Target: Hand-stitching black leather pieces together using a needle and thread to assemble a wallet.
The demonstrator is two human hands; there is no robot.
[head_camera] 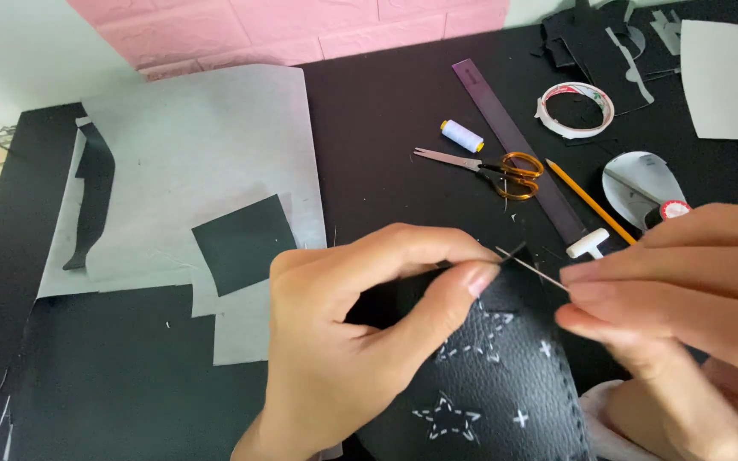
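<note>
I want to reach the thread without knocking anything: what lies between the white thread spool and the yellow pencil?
In the head view, the orange-handled scissors and the purple ruler lie between the white thread spool and the yellow pencil.

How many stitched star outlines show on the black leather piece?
2: one star just under the left hand, another star lower down. More may hide beneath the hands.
</note>
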